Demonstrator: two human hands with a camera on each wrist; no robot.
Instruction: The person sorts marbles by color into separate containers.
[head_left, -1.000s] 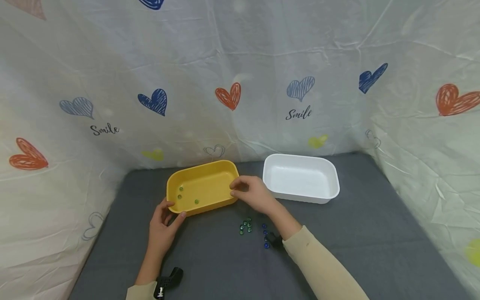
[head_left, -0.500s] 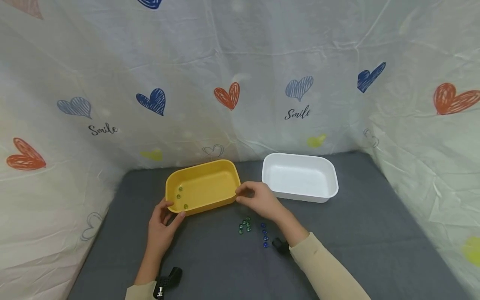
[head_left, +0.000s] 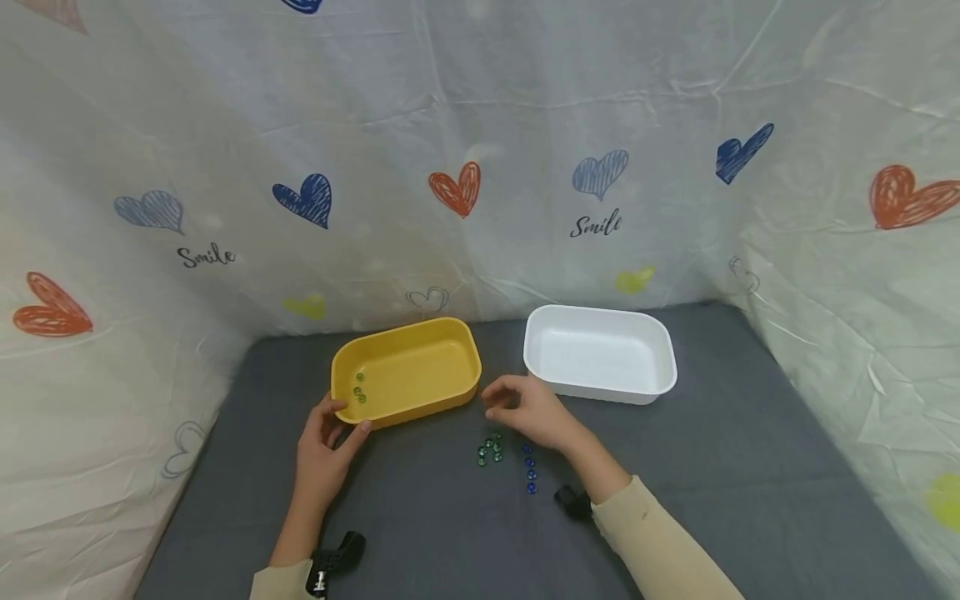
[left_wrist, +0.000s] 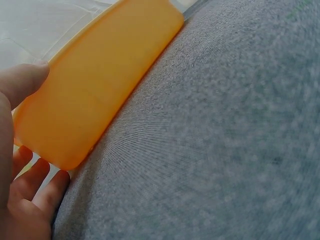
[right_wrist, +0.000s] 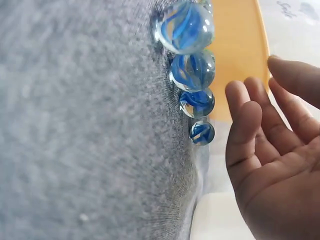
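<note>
My left hand (head_left: 324, 454) grips the front-left corner of a yellow plastic tray (head_left: 423, 408), thumb on the front wall and fingers round the left end; the left wrist view shows the thumb (left_wrist: 25, 80) against it. Inside, 3 green marbles (head_left: 357, 391) lie near the left end. My right hand (head_left: 536, 414) hovers just off the tray's right front corner, fingers loosely bent and holding nothing. Below it on the cloth lie several green marbles (head_left: 497, 456) in a cluster and several blue marbles (head_left: 532, 475) in a row. The right wrist view shows the blue-swirled glass marbles (right_wrist: 194, 70) close up.
A white tray (head_left: 600, 392) with no marbles in it stands at the back right, apart from the yellow one. Dark grey cloth (head_left: 442, 533) covers the table. Behind hangs a pale curtain (head_left: 375, 125) printed with hearts. Black wrist cameras (head_left: 573, 502) sit on both arms.
My right hand has drawn away from the yellow tray's right end, rightward and toward me. One green marble in the tray has rolled left to join the other two. The left hand keeps its grip.
</note>
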